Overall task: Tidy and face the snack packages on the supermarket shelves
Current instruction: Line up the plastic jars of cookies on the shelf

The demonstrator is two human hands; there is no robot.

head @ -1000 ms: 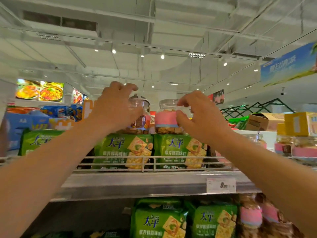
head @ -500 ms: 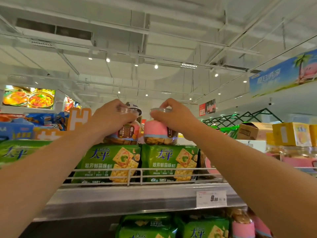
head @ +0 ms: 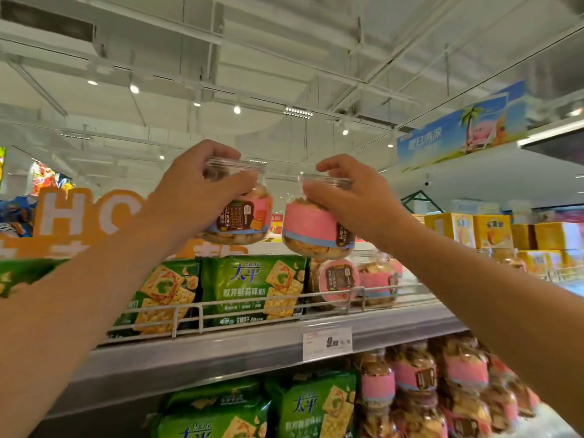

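Both hands raised above the top shelf (head: 221,349), each clamped on a clear-lidded biscuit jar with a pink label. Left hand (head: 192,197) grips the left jar (head: 243,219) round its lid and shoulder; brown label panel faces the camera. Right hand (head: 350,197) grips the right jar (head: 316,230) the same way — this one tilted, label panel turned off to the right side. Neither jar touches the shelf; both hang in air over the green cracker packs (head: 252,289).

Step in hand, as judged: misplaced jars lifted clear of the cracker section, to be carried to the matching jars (head: 338,279) standing just right of the crackers.

Next move calls for: shift right, lower over the wire front rail (head: 252,306), rotate the right jar so its panel faces out.

Edges and room: open air overhead — no shelf above. The rail is a lip to clear on descent. Jar row looks occupied at the front; free space behind it cannot be told.
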